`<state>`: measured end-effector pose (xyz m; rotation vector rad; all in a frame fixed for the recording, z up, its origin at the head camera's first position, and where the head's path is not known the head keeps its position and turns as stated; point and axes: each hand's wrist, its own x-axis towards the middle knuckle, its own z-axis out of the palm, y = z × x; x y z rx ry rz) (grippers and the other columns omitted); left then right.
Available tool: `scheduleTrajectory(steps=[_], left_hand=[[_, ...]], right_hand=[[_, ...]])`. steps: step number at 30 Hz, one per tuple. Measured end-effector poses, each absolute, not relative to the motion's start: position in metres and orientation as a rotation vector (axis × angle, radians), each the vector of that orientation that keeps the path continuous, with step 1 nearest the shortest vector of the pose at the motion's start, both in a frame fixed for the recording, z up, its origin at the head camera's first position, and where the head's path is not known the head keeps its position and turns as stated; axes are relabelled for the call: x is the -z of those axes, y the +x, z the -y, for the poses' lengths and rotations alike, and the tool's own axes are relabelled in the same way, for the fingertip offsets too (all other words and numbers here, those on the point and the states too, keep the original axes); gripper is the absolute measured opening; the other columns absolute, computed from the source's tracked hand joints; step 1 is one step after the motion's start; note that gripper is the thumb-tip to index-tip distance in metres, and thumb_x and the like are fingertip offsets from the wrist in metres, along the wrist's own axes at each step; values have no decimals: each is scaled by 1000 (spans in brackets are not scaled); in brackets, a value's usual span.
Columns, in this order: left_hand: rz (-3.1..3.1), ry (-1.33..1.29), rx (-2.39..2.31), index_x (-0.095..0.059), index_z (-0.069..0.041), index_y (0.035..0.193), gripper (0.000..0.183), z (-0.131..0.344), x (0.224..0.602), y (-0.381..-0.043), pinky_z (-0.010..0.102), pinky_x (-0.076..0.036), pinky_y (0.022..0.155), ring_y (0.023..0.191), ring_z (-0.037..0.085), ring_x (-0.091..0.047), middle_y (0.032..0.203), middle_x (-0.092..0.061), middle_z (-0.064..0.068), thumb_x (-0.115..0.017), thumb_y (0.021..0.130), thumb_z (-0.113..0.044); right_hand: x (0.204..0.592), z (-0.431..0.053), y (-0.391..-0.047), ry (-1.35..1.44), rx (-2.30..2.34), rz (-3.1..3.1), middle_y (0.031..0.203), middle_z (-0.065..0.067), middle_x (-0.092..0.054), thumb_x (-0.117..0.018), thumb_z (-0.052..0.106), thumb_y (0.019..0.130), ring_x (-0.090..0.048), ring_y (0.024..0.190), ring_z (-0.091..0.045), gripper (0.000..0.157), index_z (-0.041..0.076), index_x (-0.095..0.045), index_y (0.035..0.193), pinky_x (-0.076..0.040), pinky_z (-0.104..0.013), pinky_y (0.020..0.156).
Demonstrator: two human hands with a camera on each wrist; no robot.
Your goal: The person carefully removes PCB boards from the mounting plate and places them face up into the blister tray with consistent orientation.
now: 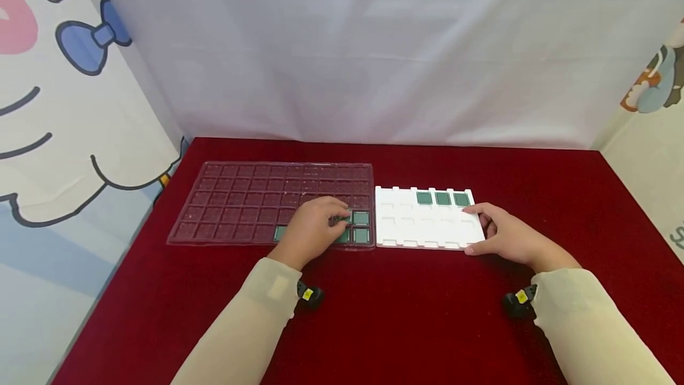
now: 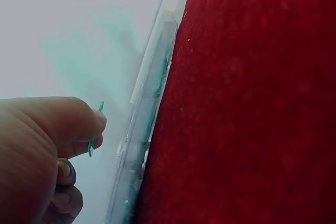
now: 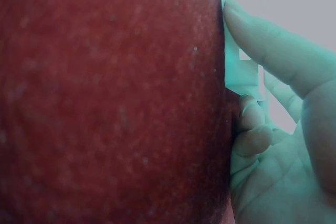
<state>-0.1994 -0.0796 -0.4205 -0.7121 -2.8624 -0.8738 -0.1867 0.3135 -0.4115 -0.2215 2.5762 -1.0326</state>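
Observation:
My left hand point(image 1: 314, 227) is over the right part of a clear plastic compartment tray point(image 1: 240, 204). Between thumb and fingertip it pinches a thin green square chip point(image 2: 91, 145), held edge-on in the left wrist view. Other green chips point(image 1: 361, 235) lie in the clear tray's compartments near its front right corner, partly hidden by the hand. My right hand point(image 1: 499, 235) holds the right end of a white tray point(image 1: 427, 227), thumb at the front corner and fingers along the side. Three green chips point(image 1: 443, 198) sit in the white tray's back row, toward the right.
Both trays lie side by side on a dark red cloth point(image 1: 406, 319). A white curtain point(image 1: 374, 46) hangs behind the table. Cartoon-printed fabric point(image 1: 64, 135) borders the left side, and another printed sheet point(image 1: 652, 94) stands at the right.

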Motion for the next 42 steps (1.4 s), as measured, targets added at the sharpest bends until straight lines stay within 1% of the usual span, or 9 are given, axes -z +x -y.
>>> scheduleTrajectory(steps=[7,14,31,37,42], left_hand=[[2824,-679,878,-80,-11,112,19,82,429,-204,40,-52,102,119,21,-64,124,-71,1,-72,96,-12],[2840,-700,863,-81,-10,112,20,82,434,-206,39,-53,100,118,21,-65,125,-71,1,-69,96,-10],[2847,-673,909,-80,-11,114,21,83,440,-208,41,-51,103,122,22,-63,126,-71,1,-68,97,-11],[2846,-688,918,-80,-10,114,21,82,439,-208,40,-51,104,121,21,-63,126,-71,1,-68,97,-11],[2856,-676,934,-80,-10,115,22,81,440,-208,40,-50,105,122,22,-63,126,-71,1,-69,96,-10]], right_hand=[[412,-315,-188,-228,1029,-2579,110,-13,-54,-89,23,82,-49,86,-25,87,0,-41,151,-45,-28,64],[416,-316,-188,-228,1019,-2582,109,-13,-54,-89,23,81,-49,85,-24,87,1,-41,151,-44,-28,63],[413,-314,-187,-232,1028,-2573,108,-13,-53,-89,22,81,-49,84,-25,87,0,-42,150,-44,-28,63],[411,-315,-187,-242,1041,-2568,107,-14,-54,-89,20,81,-49,83,-25,85,-1,-42,149,-44,-27,62],[413,-316,-187,-237,1037,-2571,107,-13,-53,-89,22,81,-49,83,-25,86,-1,-42,149,-44,-27,63]])
